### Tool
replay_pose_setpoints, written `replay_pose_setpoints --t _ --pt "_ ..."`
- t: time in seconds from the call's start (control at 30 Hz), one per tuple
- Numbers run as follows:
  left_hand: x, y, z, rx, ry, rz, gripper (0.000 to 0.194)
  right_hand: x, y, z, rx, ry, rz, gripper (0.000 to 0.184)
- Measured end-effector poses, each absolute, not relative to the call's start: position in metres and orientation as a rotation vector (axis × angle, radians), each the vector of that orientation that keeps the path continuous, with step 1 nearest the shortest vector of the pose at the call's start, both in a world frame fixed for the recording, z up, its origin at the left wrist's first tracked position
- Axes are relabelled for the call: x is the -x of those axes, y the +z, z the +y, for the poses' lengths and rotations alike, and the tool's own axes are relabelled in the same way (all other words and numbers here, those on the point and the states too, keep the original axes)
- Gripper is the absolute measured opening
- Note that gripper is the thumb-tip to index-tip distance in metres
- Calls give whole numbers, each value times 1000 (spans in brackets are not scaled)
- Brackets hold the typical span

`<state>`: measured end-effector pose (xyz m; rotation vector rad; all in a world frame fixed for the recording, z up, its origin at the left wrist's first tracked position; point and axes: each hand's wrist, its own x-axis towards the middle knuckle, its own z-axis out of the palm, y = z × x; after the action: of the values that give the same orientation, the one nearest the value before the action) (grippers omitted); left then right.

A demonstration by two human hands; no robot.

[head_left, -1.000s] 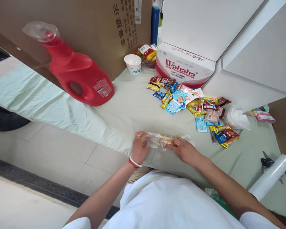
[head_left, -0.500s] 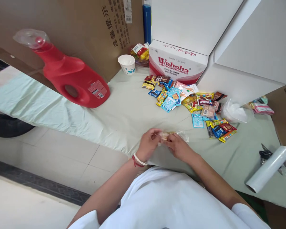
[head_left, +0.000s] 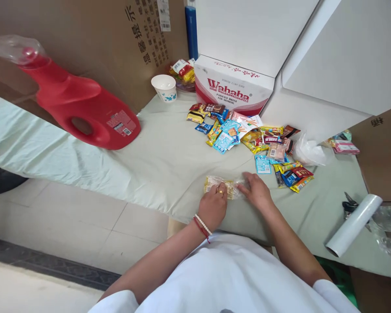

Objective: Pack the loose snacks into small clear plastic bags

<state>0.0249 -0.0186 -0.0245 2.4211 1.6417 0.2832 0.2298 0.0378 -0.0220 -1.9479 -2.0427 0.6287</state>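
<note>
A crinkled, clear plastic-wrapped packet (head_left: 211, 182) with yellow showing through lies on the cloth in front of me. My left hand (head_left: 214, 206), wearing a ring and white and red bracelets, presses on its middle with bent fingers closed on the film. At the packet's right end, my right hand (head_left: 257, 190) has its thumb and forefinger apart, with the fingertips touching or close beside the loose film. What the wrap contains is partly hidden by my left fingers. Beyond my hands lies a spread of small snack packets (head_left: 230, 130).
A red jug (head_left: 94, 111) stands at left, a white paper cup (head_left: 165, 89) and a Wahaha box (head_left: 233, 89) behind. Toward the right are a crumpled white plastic bag (head_left: 309, 150), scissors (head_left: 349, 203) and a white roll (head_left: 354, 226). The table's front edge runs close to me.
My left hand has turned from pinching the packet's left end to pressing on its middle. My right hand has shifted to the right end and its fingers have spread. The view has shifted slightly right.
</note>
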Motion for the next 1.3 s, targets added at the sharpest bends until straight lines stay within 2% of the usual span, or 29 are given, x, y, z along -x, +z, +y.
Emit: replay_pose_setpoints --t 0.07,0.1,0.3,0.43,0.53,0.63,0.8,0.83,0.9,1.0,1.07,1.2,1.3 --pt "-25 -25 -20 -2418 304 1638 47 -225 -12 36 1869 767 -2072 24" --pt "-25 -26 -20 -2416 318 1634 47 -222 -6 36 1806 799 -2055 21" --pt "-18 -23 -16 -2395 334 1514 34 -166 2 54 1483 903 -2136 18" --pt "17 -20 -19 -2171 674 1399 33 -141 -13 64 1438 998 -2229 24" --pt "40 -23 -19 -1811 935 1728 33 -142 -16 56 1355 992 -2253 25" --pt "41 -28 -11 -1657 865 1839 28 -146 -13 41 1284 982 -2294 34" --pt "14 -13 -6 -1518 975 1527 34 -150 -8 12 1253 894 -2297 67" --pt "8 -5 -8 -1511 994 1468 31 -151 -8 7 1265 866 -2257 69" --pt "-3 12 -14 -1545 1005 1314 27 -159 -6 -3 1308 804 -2120 61" --pt "-10 26 -19 -1607 968 1068 32 -195 -1 -12 1444 753 -1793 41" --pt "-3 23 -19 -1651 908 1066 34 -245 5 -12 1552 692 -1450 36" --pt "36 -10 -20 -1821 816 1439 31 -396 28 9 1437 334 -690 43" --pt "67 -39 -26 -1936 799 1678 28 -504 37 47 1436 278 -398 39"
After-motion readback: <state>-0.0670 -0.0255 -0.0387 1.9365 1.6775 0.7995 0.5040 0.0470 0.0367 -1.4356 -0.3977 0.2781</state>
